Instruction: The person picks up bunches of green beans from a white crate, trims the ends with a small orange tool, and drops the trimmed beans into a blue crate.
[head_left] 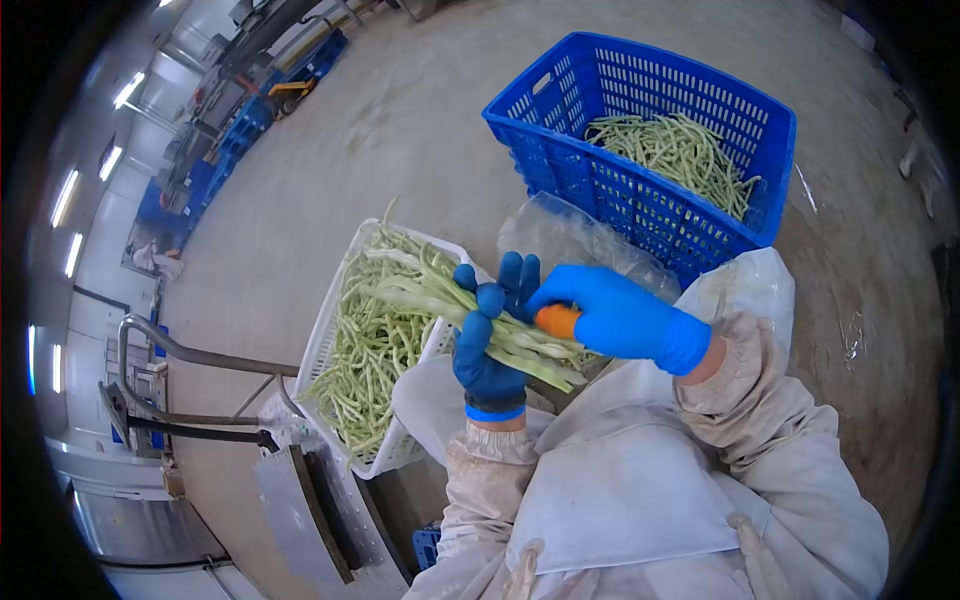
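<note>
My left hand point(488, 352), in a dark blue glove, is closed around a bunch of long pale green beans point(425, 288). The bunch sticks out on both sides of its grip. My right hand point(625, 318), in a bright blue glove, grips a tool with an orange handle point(557, 320) right beside the bunch. The tool's working end is hidden, so its kind cannot be made out. Below and left of my left hand stands a white plastic basket point(318, 345) full of similar beans.
A blue perforated crate point(640, 188) with beans in it stands ahead on the right. A clear plastic bag point(570, 235) lies against its near side. To the left are a bent metal rail point(215, 357) and a metal platform point(300, 510). Blue pallets point(250, 122) sit far left.
</note>
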